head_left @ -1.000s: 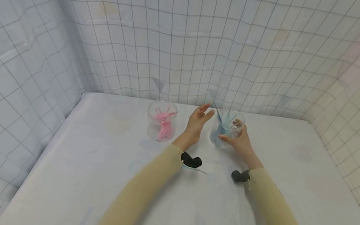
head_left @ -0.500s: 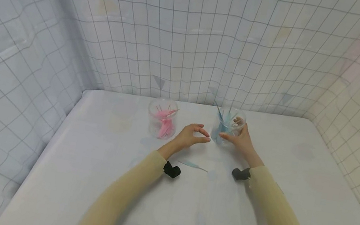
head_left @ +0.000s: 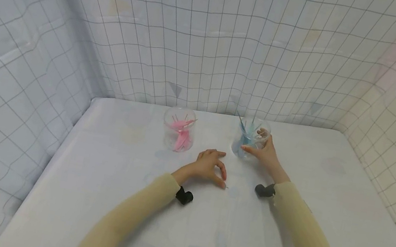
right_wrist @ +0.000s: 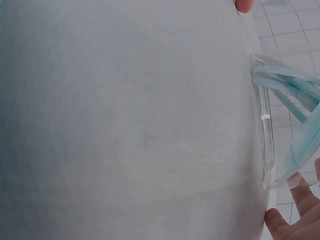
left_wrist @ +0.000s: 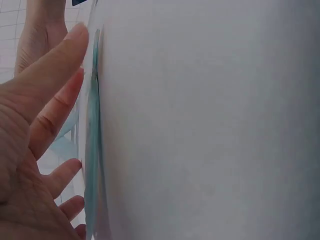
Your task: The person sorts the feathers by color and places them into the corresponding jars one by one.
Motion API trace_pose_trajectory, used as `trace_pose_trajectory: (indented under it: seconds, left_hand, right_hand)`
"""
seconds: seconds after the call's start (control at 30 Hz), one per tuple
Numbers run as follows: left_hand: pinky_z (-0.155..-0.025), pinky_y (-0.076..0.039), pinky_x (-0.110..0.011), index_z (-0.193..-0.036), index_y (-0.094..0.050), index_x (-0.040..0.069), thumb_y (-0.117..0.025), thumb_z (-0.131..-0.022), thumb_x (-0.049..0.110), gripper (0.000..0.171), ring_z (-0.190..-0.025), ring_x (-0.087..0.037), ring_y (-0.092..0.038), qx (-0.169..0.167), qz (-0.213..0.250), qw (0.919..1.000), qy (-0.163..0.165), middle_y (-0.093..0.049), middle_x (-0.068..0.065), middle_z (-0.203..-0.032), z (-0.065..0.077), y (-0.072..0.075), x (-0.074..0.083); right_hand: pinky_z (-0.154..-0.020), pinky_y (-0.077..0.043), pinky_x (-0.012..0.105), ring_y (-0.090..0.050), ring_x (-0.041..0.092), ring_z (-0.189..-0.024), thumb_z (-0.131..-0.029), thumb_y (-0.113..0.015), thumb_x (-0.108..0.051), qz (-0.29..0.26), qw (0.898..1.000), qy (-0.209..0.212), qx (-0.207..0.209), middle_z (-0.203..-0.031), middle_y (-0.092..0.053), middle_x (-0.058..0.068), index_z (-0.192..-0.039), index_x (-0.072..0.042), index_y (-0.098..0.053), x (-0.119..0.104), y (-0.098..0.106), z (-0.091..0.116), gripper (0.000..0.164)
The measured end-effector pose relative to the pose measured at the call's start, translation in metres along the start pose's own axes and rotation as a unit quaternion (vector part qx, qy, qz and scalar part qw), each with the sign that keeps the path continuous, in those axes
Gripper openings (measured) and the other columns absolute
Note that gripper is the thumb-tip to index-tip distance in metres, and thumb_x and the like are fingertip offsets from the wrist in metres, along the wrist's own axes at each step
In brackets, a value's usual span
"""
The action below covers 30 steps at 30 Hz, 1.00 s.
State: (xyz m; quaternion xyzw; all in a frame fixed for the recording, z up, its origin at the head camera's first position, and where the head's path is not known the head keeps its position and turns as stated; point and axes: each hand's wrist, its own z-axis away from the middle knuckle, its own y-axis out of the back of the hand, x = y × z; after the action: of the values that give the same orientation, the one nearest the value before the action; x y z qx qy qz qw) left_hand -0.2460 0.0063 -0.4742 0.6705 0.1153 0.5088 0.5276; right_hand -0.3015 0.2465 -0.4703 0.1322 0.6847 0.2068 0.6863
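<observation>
My left hand hovers low over the table, thumb and fingers spread apart around a loose light-blue feather. In the left wrist view the feather lies on the white cloth, with the thumb tip close to its quill end. From the head view the hand covers most of it; only the tip shows past the thumb. My right hand grips the right side of a clear round jar, thumb in front and fingers behind. Several blue feathers stand in this jar, quills up.
A second clear jar with pink feathers stands to the left, near the table's back edge. A white cloth covers the table. Grid-patterned curtains hang behind it and at both sides.
My left hand has moved from beside the blue-feather jar toward me and down, over the loose feather on the cloth. My right hand stays on its jar.
</observation>
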Motion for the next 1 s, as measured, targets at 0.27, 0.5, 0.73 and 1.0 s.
trace_pose_trajectory:
  seconds: [0.27,0.5,0.73,1.0]
  left_hand:
    - [-0.108,-0.007,-0.051,-0.069,-0.066,0.03,-0.081,-0.066,0.044,0.02,-0.139,-0.033,-0.01,-0.018,-0.025,0.9994,-0.015,-0.025,-0.005,-0.15,0.0072,-0.0011,0.0029]
    - [-0.109,-0.008,-0.051,-0.067,-0.066,0.028,-0.078,-0.069,0.045,0.021,-0.14,-0.034,-0.01,-0.014,-0.043,0.9988,-0.02,-0.028,-0.004,-0.15,0.0082,-0.0015,0.0048]
    - [-0.111,-0.009,-0.048,-0.069,-0.065,0.026,-0.075,-0.073,0.045,0.022,-0.14,-0.032,-0.012,-0.009,-0.084,0.9949,-0.056,-0.034,-0.006,-0.146,0.0095,-0.0008,0.0075]
    - [-0.11,-0.011,-0.05,-0.071,-0.066,0.025,-0.069,-0.08,0.043,0.02,-0.139,-0.033,-0.014,-0.002,-0.09,0.993,-0.076,-0.037,-0.009,-0.145,0.0072,-0.002,0.0075]
  right_hand:
    - [-0.11,-0.013,0.053,-0.013,0.031,-0.139,-0.069,-0.077,-0.048,-0.007,1.0,0.004,0.002,-0.15,-0.016,0.017,-0.143,-0.008,-0.008,-0.0001,0.0002,-0.0003,0.109]
    - [-0.11,-0.012,0.052,-0.013,0.03,-0.14,-0.071,-0.077,-0.044,-0.014,1.0,0.012,-0.001,-0.15,-0.016,0.016,-0.144,-0.01,-0.008,0.001,0.0004,0.0001,0.107]
    - [-0.11,-0.013,0.053,-0.014,0.031,-0.139,-0.07,-0.078,-0.045,-0.016,1.0,0.014,-0.003,-0.15,-0.017,0.016,-0.144,-0.01,-0.009,-0.0014,0.0014,0.0029,0.107]
    - [-0.11,-0.013,0.053,-0.014,0.032,-0.139,-0.069,-0.078,-0.045,-0.014,1.0,0.017,0.005,-0.149,-0.019,0.016,-0.143,-0.012,-0.013,0.0009,0.0011,0.0022,0.104]
